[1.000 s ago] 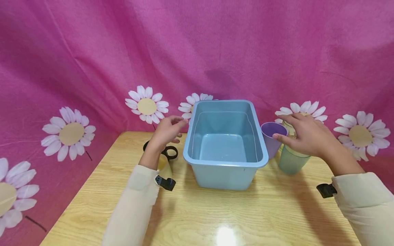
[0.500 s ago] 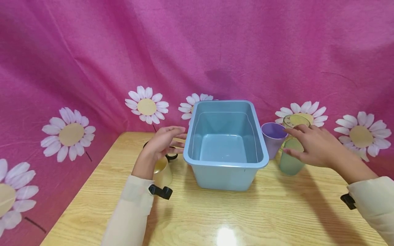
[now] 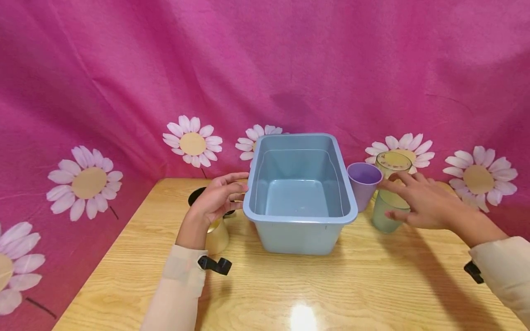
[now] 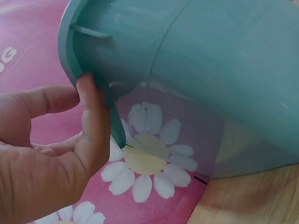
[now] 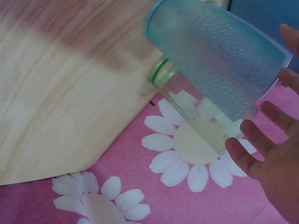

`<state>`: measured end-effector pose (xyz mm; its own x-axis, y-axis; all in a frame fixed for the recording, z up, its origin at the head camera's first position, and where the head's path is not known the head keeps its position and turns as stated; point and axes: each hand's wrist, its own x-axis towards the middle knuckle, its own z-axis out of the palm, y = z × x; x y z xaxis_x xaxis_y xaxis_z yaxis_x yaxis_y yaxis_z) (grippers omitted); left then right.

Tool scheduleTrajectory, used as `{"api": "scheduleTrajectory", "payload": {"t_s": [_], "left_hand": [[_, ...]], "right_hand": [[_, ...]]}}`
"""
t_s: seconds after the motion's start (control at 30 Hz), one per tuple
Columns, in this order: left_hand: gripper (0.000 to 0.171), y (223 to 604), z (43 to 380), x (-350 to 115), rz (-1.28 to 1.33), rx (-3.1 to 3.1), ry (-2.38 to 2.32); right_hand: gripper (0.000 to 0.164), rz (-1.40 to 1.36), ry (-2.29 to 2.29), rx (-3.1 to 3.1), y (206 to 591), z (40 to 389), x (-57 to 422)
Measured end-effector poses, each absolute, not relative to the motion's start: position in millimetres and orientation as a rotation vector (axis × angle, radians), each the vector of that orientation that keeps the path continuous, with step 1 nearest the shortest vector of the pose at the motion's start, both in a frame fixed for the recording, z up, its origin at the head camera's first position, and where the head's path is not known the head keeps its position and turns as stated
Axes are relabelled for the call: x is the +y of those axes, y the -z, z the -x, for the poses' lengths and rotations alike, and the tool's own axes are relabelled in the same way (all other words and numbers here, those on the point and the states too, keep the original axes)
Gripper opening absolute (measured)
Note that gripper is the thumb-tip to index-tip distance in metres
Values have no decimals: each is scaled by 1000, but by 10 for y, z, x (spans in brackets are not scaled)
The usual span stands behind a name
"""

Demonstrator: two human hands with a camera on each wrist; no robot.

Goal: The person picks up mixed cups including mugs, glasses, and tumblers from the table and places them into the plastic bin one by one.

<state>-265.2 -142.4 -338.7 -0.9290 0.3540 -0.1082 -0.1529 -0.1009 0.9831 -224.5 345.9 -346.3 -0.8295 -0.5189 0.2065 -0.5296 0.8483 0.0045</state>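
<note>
A light blue plastic tub (image 3: 300, 234) stands upright on the table. My left hand (image 3: 215, 197) is at its left rim, and in the left wrist view its fingertips touch the rim's outer edge and underside with loosely bent fingers. My right hand (image 3: 430, 202) is spread with its fingers apart beside a translucent green tumbler (image 3: 385, 218), thumb and fingertips close to its mouth in the head view. Left of that tumbler is a purple cup (image 3: 362, 188), near the tub's right side. A clear yellowish glass (image 3: 393, 161) stands behind the green tumbler.
A yellow mug (image 3: 218, 239) and a black-rimmed mug (image 3: 195, 195) stand left of the tub, partly hidden by the left hand. A pink daisy-print cloth (image 3: 290, 69) hangs behind the wooden table (image 3: 339, 289).
My left hand has come down and lies against the tub's rim. The right hand has drawn back to the right and lower, uncovering the glass and the green tumbler's mouth.
</note>
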Motion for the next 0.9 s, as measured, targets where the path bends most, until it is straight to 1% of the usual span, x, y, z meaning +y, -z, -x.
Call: {"api": "scheduleTrajectory", "payload": {"t_s": [0.27, 0.9], "left_hand": [[53, 3408, 2595, -1409, -232, 1809, -2160], [51, 3451, 2626, -1436, -259, 1722, -2205]], "right_hand": [[64, -937, -107, -2719, 3551, 2309, 3509], [65, -927, -182, -2762, 3583, 2338, 3516]]}}
